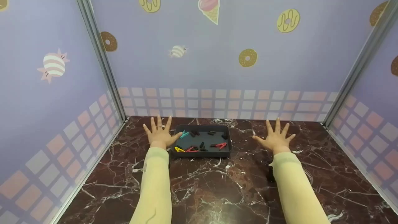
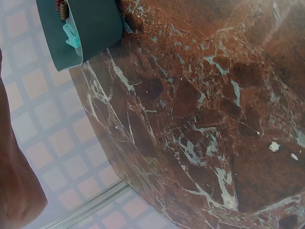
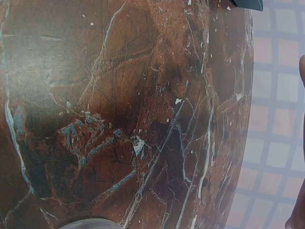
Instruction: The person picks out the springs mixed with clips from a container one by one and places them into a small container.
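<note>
A dark grey tray lies toward the back of the table, holding several small spring clamps. Among them are a teal clamp, a yellow clamp, a red clamp and some dark ones. My left hand is spread with straight fingers at the tray's left side, its thumb near the rim in the head view; contact cannot be told. Well to the right of the tray, my right hand is spread too, holding nothing. Each wrist view shows only a sliver of its hand.
The table has a dark red marble surface with white veins. A patterned back wall and side walls with grey metal corner posts enclose it. A thin looped cable or ring shows beside the right forearm.
</note>
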Available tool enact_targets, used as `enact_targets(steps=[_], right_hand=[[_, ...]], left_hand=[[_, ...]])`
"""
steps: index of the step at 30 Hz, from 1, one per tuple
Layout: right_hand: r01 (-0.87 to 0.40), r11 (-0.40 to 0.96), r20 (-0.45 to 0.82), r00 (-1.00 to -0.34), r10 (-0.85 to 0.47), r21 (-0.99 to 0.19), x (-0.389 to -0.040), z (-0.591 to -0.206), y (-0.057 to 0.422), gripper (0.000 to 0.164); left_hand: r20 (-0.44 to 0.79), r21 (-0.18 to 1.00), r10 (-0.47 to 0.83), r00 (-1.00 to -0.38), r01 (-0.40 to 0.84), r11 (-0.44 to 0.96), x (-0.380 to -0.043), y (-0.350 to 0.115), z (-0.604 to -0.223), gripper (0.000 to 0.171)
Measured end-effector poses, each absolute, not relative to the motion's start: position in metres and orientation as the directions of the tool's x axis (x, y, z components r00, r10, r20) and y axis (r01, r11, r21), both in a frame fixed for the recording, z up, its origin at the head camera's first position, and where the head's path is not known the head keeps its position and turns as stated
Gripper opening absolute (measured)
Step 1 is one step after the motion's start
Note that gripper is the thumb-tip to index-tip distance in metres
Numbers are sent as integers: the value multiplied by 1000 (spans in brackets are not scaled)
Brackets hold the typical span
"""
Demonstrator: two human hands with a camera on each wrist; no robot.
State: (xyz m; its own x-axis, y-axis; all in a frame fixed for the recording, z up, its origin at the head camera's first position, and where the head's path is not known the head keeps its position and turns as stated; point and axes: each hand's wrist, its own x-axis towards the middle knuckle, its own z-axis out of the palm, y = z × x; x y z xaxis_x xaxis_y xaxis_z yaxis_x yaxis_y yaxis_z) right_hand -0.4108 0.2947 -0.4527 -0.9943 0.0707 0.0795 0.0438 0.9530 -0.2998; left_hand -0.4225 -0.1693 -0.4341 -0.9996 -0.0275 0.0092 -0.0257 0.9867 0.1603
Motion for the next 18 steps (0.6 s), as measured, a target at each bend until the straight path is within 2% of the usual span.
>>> enact_targets(steps=[18], right_hand=[[41,947,42,-997,58,-320,-414,-456,281,112]], left_hand=[[-5,186,-33,-999,-33,982,-427,-170,-441,98]])
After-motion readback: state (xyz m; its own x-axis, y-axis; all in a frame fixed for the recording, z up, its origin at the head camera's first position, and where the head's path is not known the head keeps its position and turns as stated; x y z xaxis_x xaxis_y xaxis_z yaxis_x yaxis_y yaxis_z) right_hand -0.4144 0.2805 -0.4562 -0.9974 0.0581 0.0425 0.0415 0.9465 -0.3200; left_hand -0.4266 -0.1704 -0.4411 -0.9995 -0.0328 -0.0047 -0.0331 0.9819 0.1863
